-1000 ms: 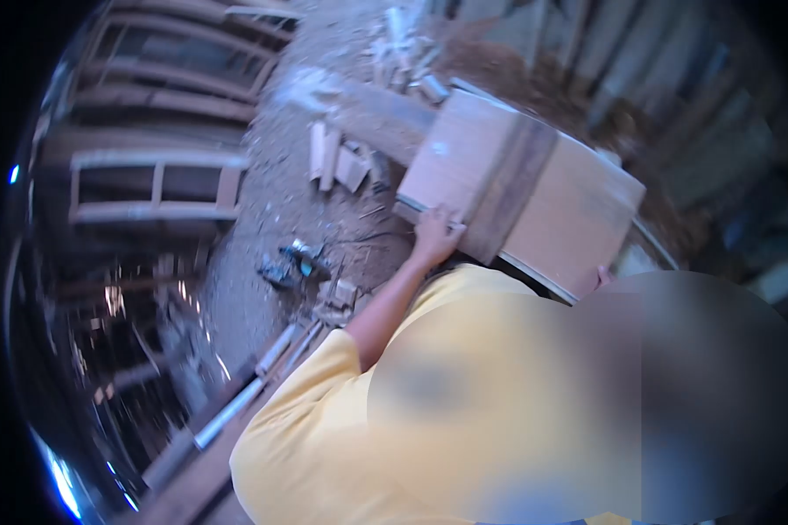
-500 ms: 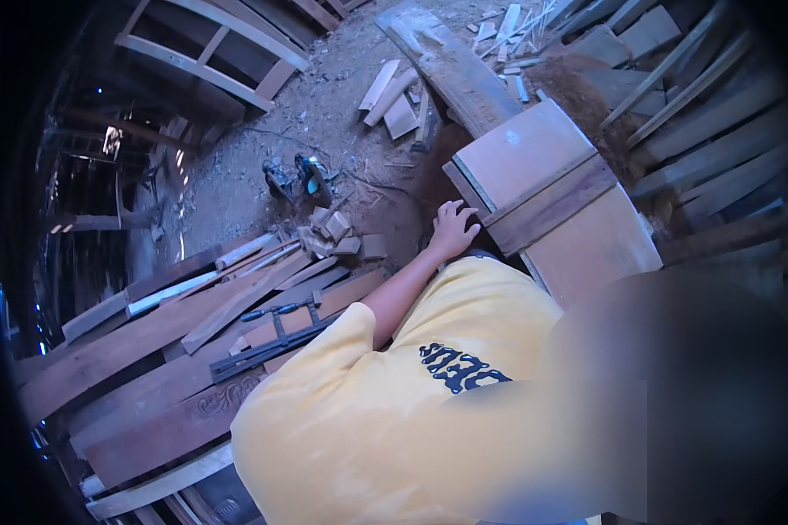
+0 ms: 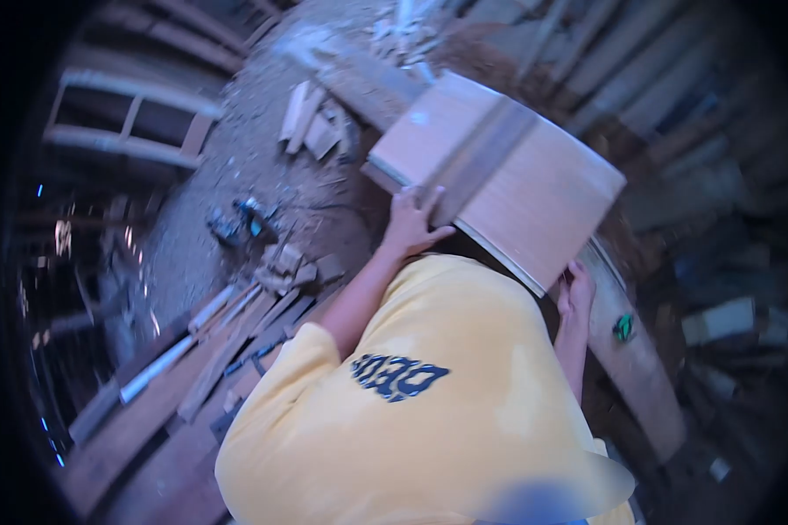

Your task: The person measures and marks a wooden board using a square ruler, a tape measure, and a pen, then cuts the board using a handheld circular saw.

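Observation:
A pale wooden panel (image 3: 543,188) with a darker wooden strip (image 3: 486,157) across it lies on a long plank in front of me. My left hand (image 3: 411,220) rests at the panel's near left edge by the end of the strip, its fingers and thumb spread. At the near right corner, the fingers of my right hand (image 3: 576,289) are bent around the panel's edge, partly blurred. Below the panel, its underside is dark and hidden.
The long plank (image 3: 643,385) runs under the panel, with a small green object (image 3: 622,328) on it. Wood offcuts (image 3: 315,122) and power tools (image 3: 241,220) lie on the dirt floor at left. Stacked boards (image 3: 184,367) stand lower left; a wooden frame (image 3: 131,118) is at upper left.
The view has turned right, so the panel appears farther left. My right hand has come into sight at the panel's near right corner. The left hand stays by the strip's end.

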